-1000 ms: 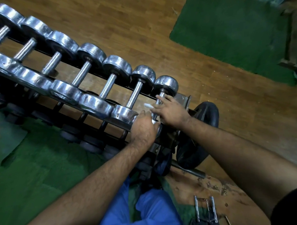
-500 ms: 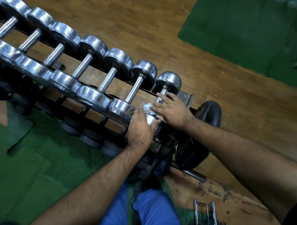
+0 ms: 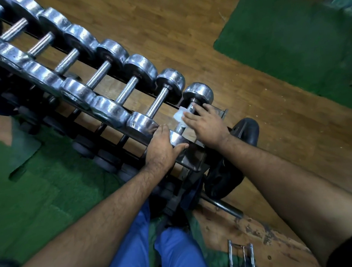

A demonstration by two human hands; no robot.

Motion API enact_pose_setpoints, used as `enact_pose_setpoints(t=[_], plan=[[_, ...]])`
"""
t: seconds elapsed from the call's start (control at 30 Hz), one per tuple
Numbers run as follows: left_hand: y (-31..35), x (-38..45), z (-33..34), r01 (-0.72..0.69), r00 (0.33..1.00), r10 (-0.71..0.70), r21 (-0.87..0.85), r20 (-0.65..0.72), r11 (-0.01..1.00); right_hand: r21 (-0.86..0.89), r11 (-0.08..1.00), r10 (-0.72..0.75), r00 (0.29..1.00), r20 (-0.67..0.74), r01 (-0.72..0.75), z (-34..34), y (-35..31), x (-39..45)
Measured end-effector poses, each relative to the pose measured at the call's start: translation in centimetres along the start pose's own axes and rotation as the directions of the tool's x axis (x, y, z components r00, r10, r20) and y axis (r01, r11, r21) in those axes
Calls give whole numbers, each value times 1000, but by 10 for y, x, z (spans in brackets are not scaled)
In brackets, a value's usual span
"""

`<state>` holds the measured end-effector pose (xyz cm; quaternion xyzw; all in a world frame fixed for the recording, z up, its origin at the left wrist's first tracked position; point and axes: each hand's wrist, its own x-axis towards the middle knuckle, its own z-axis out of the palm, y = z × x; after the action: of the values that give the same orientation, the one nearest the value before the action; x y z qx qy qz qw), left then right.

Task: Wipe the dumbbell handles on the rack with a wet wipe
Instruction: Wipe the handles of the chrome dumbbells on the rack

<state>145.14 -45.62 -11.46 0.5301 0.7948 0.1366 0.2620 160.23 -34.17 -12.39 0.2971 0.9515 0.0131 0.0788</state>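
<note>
Progress: early, I judge. My right hand presses the wipe around the end dumbbell's handle; my left hand grips its near head. Other handles remain.

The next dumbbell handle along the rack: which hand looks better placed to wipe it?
Probably the right hand: it already holds the wet wipe against the end dumbbell's handle, beside the next handle. The left hand grips that dumbbell's near head.
</note>
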Motion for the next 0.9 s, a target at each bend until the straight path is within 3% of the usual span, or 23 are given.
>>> enact_pose_setpoints(t=[0.1, 0.27, 0.37, 0.4, 0.5, 0.53, 0.67, 0.8, 0.9], plan=[[1, 2, -2, -8, 1000, 8, 43, 8, 999, 39, 989, -145, 989, 31, 144, 2, -16, 4], [-3, 4, -3, -53, 999, 52, 128, 11, 990, 62, 993, 96, 995, 1, -96, 2, 1, 13], [-4, 12, -8, -91, 996, 86, 236, 32, 968, 71, 996, -57, 998, -32, 60, 9, -16, 12], [-3, 14, -10, -101, 995, 95, 268, 34, 958, 100, 994, -49, 998, -40, 53, 11, -17, 11], [-4, 16, -13, -120, 993, 114, 298, 37, 947, 206, 951, 247, 968, -52, -232, 10, -14, 10], [-4, 17, -13, -129, 992, 121, 301, 44, 945, 220, 939, 281, 958, -51, -264, 11, -17, 12], [-7, 20, -17, -162, 987, 148, 311, 70, 936, 221, 969, 120, 992, -40, -108, 18, -24, 11], [-6, 18, -20, -186, 982, 169, 317, 79, 930, 223, 928, 322, 944, -75, -299, 18, -4, 5], [-5, 19, -21, -184, 983, 167, 323, 80, 928, 163, 982, 112, 991, -68, -100, 24, -22, 9]])
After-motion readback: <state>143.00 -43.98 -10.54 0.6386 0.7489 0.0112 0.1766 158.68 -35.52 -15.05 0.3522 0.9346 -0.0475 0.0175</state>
